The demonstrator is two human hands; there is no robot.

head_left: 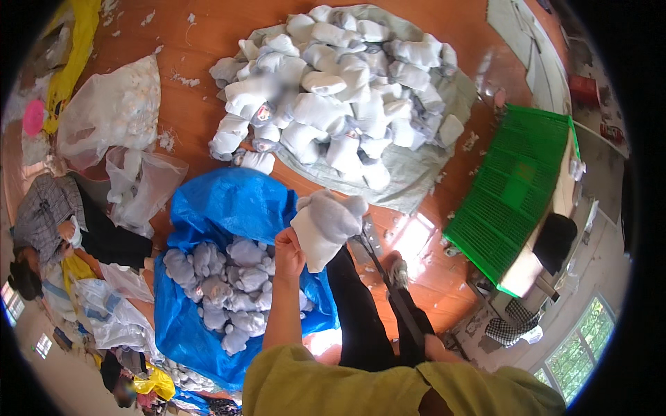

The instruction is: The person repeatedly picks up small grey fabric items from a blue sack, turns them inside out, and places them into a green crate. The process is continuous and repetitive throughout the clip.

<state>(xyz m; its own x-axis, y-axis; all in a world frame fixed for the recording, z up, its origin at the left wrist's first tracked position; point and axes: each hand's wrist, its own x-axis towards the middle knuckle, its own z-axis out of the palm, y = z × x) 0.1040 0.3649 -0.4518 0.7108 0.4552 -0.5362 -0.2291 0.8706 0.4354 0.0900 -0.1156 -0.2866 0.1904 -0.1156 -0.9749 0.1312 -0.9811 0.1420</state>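
My left hand (289, 252) is closed on the side of a stuffed plush toy (327, 225), white below with a grey rounded top and a small grey lobe. The toy is held up in front of me. A long, narrow dark bar (394, 284) slants from beside the toy down toward my right hand (438, 348). That hand appears closed round its lower end, though its fingers barely show. The bar's upper end lies close to the toy; whether they touch, I cannot tell. Below left, a blue sack (229, 201) holds several grey plush toys (232, 284).
A heap of white-and-grey plush toys (333, 90) lies ahead on a pale sheet (402, 187). To the right stands a green mesh crate (513, 187). A clear bag of white stuffing (118, 104) and a seated person (52, 208) are on the left. Stuffing scraps dot the orange floor (201, 28).
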